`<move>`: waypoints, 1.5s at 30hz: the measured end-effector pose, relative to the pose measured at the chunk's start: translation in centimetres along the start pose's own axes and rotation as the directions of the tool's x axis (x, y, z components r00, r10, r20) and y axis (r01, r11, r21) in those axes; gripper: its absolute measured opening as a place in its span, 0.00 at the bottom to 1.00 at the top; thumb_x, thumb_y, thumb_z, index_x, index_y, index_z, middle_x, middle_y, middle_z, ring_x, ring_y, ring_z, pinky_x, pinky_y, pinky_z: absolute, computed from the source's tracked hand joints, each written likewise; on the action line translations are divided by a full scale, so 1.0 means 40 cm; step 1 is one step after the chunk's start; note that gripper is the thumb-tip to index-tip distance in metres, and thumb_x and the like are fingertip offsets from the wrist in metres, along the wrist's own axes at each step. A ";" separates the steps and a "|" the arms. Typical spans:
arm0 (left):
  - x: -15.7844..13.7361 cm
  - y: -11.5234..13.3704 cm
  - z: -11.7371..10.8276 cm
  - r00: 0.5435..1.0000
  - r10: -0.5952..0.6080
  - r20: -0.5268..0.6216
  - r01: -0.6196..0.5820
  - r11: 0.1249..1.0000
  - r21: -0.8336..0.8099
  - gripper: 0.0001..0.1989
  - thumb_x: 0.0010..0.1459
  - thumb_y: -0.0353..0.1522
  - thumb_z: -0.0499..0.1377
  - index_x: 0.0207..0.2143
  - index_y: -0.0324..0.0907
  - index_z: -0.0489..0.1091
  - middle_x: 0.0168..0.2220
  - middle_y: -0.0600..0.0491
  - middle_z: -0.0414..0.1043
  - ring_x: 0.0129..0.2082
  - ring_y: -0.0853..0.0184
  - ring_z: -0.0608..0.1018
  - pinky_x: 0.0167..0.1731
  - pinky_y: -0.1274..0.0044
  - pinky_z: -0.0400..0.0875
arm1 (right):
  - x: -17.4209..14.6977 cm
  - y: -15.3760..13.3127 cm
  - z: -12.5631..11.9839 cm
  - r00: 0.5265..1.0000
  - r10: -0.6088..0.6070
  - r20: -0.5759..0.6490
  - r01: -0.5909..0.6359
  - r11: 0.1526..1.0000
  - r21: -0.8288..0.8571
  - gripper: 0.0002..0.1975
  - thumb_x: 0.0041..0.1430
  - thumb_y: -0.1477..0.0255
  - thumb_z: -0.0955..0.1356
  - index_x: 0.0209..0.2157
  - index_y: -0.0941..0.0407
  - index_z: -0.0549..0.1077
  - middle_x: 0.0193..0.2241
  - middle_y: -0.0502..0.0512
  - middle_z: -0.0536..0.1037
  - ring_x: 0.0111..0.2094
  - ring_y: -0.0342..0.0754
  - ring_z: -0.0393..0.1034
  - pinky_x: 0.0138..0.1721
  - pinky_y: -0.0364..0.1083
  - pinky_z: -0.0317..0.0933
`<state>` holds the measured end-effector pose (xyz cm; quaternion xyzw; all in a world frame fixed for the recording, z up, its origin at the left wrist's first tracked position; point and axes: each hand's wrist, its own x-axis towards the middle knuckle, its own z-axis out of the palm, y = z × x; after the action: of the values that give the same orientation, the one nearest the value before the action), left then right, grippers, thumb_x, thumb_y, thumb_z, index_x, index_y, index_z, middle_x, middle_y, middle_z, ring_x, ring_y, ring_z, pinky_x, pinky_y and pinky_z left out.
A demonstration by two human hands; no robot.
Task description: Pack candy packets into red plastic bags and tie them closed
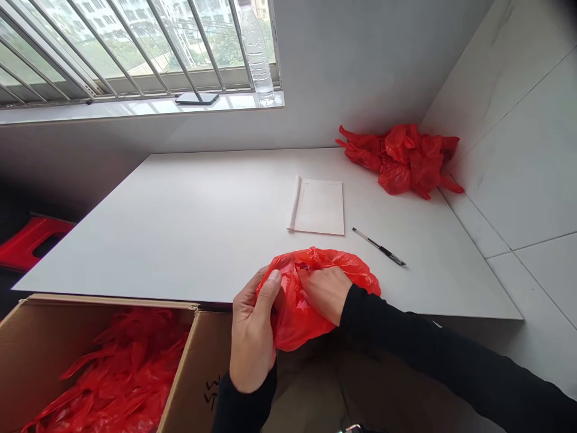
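Note:
A red plastic bag (293, 334) is held at the table's front edge, its mouth facing up. My left hand (252, 331) grips the bag's left rim, with the thumb on top and the fingers curled behind the film. Inside the bag's opening is my right hand (325, 293), its fingertips hidden by the red plastic. A small dark and pinkish bit shows near those fingers, too little to name. Whether the right fingers are closed on anything cannot be seen.
A notepad (320, 207) and a pen (379, 247) lie on the white table (202, 216). Crumpled red bags (406, 157) sit in the back right corner. At lower left, a cardboard box (178, 376) holds more red bags. A bottle (258, 57) and a phone (197, 98) occupy the windowsill.

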<state>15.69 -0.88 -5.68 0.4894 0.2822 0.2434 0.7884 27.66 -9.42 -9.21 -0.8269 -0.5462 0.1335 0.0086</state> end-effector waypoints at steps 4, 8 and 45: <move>0.002 0.000 -0.007 0.998 0.036 -0.049 -0.034 0.999 0.030 0.13 0.61 0.37 0.65 0.48 0.49 0.79 0.39 0.53 0.80 0.32 0.68 0.79 0.37 0.78 0.75 | -0.006 0.014 -0.010 0.997 0.040 -0.065 -0.035 0.997 0.073 0.11 0.71 0.69 0.61 0.42 0.58 0.72 0.32 0.56 0.80 0.32 0.53 0.77 0.28 0.47 0.58; 0.002 -0.001 -0.018 0.999 0.050 -0.015 -0.049 0.997 0.055 0.16 0.61 0.36 0.65 0.52 0.50 0.78 0.50 0.53 0.79 0.45 0.63 0.80 0.45 0.76 0.76 | -0.018 0.037 -0.031 0.990 0.012 -0.141 0.009 0.989 0.147 0.13 0.73 0.68 0.58 0.44 0.54 0.73 0.33 0.53 0.80 0.33 0.50 0.76 0.32 0.47 0.58; 0.010 -0.012 0.051 0.971 -0.004 0.238 -0.051 0.974 0.222 0.19 0.68 0.38 0.58 0.60 0.53 0.71 0.58 0.55 0.73 0.56 0.62 0.75 0.53 0.76 0.74 | -0.072 0.130 -0.068 0.964 0.214 0.157 -0.180 0.962 -0.207 0.14 0.62 0.81 0.62 0.45 0.55 0.74 0.34 0.58 0.81 0.31 0.58 0.78 0.23 0.48 0.51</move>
<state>17.43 -2.13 -5.46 0.6050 0.2064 0.1590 0.7524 31.90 -13.77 -6.82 -0.8590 -0.4696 0.1542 -0.1332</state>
